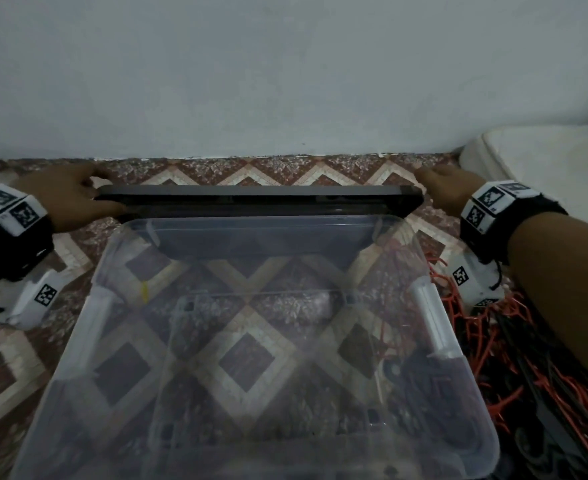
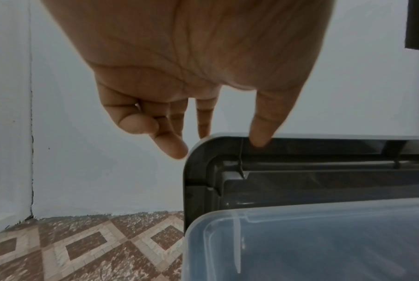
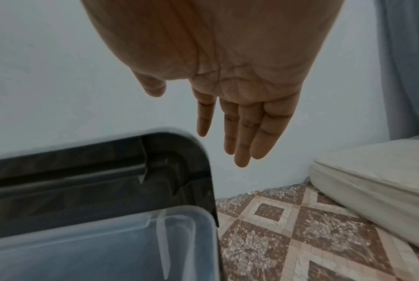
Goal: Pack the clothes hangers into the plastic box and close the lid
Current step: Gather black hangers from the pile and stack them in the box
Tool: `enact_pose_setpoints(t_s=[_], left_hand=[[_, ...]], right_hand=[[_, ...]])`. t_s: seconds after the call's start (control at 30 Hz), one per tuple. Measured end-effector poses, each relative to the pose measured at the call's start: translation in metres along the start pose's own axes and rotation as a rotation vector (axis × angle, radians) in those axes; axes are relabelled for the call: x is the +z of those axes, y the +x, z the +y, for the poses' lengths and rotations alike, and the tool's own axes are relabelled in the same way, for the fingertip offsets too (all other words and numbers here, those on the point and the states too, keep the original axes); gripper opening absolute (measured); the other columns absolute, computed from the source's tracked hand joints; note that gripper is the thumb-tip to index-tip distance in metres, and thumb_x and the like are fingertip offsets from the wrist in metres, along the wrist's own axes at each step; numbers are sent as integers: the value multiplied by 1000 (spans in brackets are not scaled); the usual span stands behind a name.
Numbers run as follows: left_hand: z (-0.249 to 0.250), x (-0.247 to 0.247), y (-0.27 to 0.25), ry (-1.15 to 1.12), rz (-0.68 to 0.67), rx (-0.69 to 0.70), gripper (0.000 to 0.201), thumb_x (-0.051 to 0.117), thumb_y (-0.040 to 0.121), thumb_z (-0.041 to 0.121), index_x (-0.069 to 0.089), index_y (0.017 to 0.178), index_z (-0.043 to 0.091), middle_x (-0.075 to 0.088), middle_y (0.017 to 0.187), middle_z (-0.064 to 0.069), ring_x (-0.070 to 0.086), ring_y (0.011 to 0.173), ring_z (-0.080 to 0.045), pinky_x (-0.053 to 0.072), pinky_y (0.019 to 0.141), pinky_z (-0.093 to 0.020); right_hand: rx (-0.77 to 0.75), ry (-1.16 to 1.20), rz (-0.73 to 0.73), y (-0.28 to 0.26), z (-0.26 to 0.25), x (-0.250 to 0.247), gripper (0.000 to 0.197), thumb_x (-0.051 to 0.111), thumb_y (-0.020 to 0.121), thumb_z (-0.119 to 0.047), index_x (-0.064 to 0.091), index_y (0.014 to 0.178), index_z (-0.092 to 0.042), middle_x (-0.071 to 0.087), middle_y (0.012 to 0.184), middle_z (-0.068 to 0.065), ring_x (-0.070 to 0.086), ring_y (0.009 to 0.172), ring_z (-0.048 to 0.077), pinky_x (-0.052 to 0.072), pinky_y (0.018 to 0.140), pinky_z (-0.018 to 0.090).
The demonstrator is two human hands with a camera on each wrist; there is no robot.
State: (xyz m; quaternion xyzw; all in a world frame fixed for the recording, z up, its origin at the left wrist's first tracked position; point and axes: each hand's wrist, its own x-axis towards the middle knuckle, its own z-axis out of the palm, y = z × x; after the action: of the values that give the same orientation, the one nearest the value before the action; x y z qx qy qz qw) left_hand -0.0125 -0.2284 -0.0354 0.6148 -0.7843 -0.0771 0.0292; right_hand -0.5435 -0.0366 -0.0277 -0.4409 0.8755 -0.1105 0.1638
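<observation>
Clear rectangular plastic box [image 1: 251, 358] on tiled floor [image 1: 26, 358], open, no hangers inside. Dark grey flat plastic lid [image 1: 258, 199] stands on edge behind box's far wall, between both hands. Left hand [image 1: 64, 195] loosely curled at lid's left corner, thumb resting on top rim, no firm grip seen. Right hand [image 1: 448, 192] spread, fingers straight, just beside lid's right corner, apart from it. Tangle of red and black wire clothes hangers [image 1: 527, 375] on floor under right forearm. Judgement: lid parked; packing not yet begun. Next move calls for right hand dropping to hanger pile, gathering bunch
</observation>
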Motion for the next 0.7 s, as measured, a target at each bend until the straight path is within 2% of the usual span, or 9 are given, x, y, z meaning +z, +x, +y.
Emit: enact_pose_setpoints(t_s=[0.1, 0.2, 0.27, 0.33, 0.4, 0.47, 0.53, 0.63, 0.7], left_hand=[[-4, -2, -15, -140, 224, -34, 59, 56, 65, 65, 55, 113, 31, 65, 101, -13, 63, 90, -37, 55, 82, -50], [20, -4, -44, -160, 327, 67, 35, 50, 73, 48, 55, 100, 26, 63, 84, -13, 64, 76, -38, 56, 75, -56], [82, -12, -86, -247, 299, 112, 23, 49, 76, 49, 55, 88, 31, 62, 73, -1, 62, 67, -30, 57, 69, -50], [161, -21, -138, -262, 265, 192, 17, 53, 82, 48, 56, 87, 32, 61, 68, 8, 62, 65, -26, 56, 69, -43], [232, -17, -184, -272, 198, 345, 10, 59, 86, 39, 60, 89, 29, 63, 76, 6, 63, 74, -28, 51, 71, -37], [297, -3, -217, -304, 118, 467, 10, 61, 87, 34, 63, 92, 26, 65, 91, 0, 62, 84, -28, 47, 74, -35], [355, 15, -247, -323, 18, 580, 13, 60, 88, 35, 64, 96, 25, 63, 96, 0, 61, 88, -24, 45, 75, -32], [427, 49, -288, -333, -112, 735, 15, 57, 90, 40, 58, 100, 30, 56, 96, 7, 57, 83, -16, 42, 73, -29], [462, 77, -309, -340, -192, 795, 12, 57, 88, 40, 54, 95, 30, 56, 93, 6, 56, 78, -15, 40, 70, -28]], right_hand=[[-4, 71, 60, -33, 28, -31, 68, 31, 93, -68, 55, 131, -16, 56, 135, 14, 55, 119, 35, 40, 105, 43], [28, 80, 80, -83, 72, -67, 59, 34, 92, -69, 60, 118, -22, 64, 119, 9, 61, 107, 31, 45, 100, 45], [66, 61, 84, -123, 109, -84, 49, 40, 91, -67, 59, 108, -25, 68, 103, 5, 63, 96, 29, 49, 91, 41], [116, 14, 55, -163, 151, -91, 42, 44, 91, -65, 57, 108, -28, 67, 92, 1, 62, 86, 25, 47, 79, 34], [180, -3, 17, -199, 195, -88, 43, 47, 91, -63, 57, 111, -26, 67, 101, 5, 62, 88, 28, 45, 76, 32], [255, -3, -12, -229, 240, -77, 46, 49, 92, -60, 59, 118, -22, 65, 117, 11, 61, 101, 31, 44, 82, 33], [329, 25, -51, -252, 284, -60, 49, 52, 91, -59, 59, 121, -20, 63, 123, 12, 59, 108, 31, 43, 87, 33], [438, 59, -103, -278, 342, -32, 49, 55, 90, -58, 58, 120, -20, 63, 121, 12, 58, 100, 30, 45, 85, 32], [499, 58, -141, -286, 372, -10, 53, 60, 88, -56, 56, 124, -17, 62, 124, 14, 59, 105, 30, 45, 84, 31]])
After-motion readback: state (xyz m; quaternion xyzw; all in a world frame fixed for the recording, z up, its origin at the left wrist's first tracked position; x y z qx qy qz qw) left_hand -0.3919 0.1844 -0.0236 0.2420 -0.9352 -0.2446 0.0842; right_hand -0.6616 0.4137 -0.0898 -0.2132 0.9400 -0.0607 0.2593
